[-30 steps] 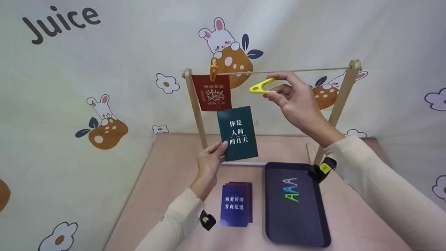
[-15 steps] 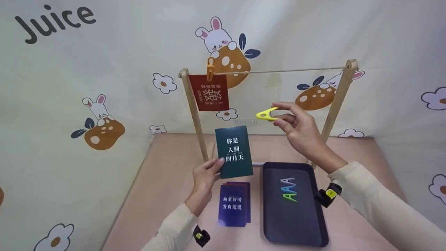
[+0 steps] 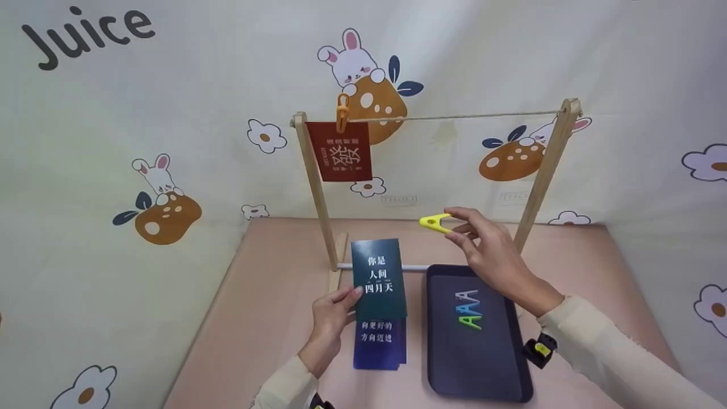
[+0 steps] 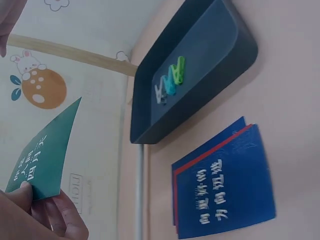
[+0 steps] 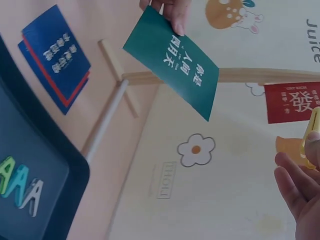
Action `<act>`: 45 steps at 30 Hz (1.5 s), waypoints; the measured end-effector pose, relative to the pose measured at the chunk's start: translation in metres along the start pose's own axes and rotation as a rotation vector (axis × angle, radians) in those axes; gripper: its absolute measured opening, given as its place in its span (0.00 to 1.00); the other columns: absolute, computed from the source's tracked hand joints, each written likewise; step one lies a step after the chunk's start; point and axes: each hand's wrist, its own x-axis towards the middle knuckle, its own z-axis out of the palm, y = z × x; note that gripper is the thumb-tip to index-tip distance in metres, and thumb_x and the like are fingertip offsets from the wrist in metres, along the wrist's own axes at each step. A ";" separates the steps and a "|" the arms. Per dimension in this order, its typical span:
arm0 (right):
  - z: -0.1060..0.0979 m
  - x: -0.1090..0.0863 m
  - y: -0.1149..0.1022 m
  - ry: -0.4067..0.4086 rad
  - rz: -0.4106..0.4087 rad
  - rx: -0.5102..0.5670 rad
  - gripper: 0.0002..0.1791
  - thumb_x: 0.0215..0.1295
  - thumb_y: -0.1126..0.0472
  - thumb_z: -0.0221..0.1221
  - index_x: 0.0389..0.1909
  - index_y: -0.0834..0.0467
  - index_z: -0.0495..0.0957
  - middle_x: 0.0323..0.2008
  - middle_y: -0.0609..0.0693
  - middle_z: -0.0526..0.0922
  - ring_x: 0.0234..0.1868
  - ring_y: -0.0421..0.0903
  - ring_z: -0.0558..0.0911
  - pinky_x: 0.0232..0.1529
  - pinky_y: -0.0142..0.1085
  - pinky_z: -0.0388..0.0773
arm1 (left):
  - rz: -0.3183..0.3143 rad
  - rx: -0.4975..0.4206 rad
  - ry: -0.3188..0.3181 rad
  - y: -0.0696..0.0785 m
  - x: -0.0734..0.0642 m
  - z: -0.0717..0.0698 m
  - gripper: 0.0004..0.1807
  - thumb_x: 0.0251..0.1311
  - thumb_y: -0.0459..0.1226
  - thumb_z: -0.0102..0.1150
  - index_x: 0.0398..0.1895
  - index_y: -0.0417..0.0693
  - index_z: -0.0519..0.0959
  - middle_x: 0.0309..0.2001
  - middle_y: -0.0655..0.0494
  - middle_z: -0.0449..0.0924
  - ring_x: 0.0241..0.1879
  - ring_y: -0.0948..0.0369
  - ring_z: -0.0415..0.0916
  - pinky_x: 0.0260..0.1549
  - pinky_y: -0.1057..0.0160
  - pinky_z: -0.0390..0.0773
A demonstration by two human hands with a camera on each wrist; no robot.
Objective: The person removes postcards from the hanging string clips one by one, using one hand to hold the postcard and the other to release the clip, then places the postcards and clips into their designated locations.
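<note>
Between thumb and fingers my left hand (image 3: pixel 329 321) pinches a green card (image 3: pixel 377 304) with white characters by its left edge. In the head view this card overlaps a stack of blue and red cards (image 3: pixel 376 346) lying on the table. My right hand (image 3: pixel 494 255) holds a yellow clothespin (image 3: pixel 434 222) by its two handles, level with the tray's far end and right of the green card. A red card (image 3: pixel 341 153) hangs from the rope (image 3: pixel 454 117) under an orange clothespin (image 3: pixel 342 113). In the left wrist view the green card (image 4: pixel 47 152) stands tilted, clear of the stack.
A dark tray (image 3: pixel 477 363) on the right holds several clothespins (image 3: pixel 468 309) in grey, blue and green. The wooden frame (image 3: pixel 548 170) carries the rope across the back, with a white bar (image 3: pixel 417 267) low between its legs. Behind stands a printed cloth backdrop (image 3: pixel 199 102).
Both hands have come down away from the rope, the left with the green card and the right with the yellow clothespin. The green card now covers the upper part of the stack.
</note>
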 end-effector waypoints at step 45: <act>0.078 -0.144 0.117 -0.109 0.228 -0.363 0.20 0.51 0.63 0.75 0.46 0.61 0.86 0.40 0.51 0.83 0.42 0.48 0.86 0.44 0.44 0.86 | -0.160 0.282 0.180 -0.118 0.006 -0.015 0.12 0.55 0.30 0.70 0.41 0.32 0.85 0.41 0.38 0.88 0.37 0.54 0.86 0.35 0.58 0.86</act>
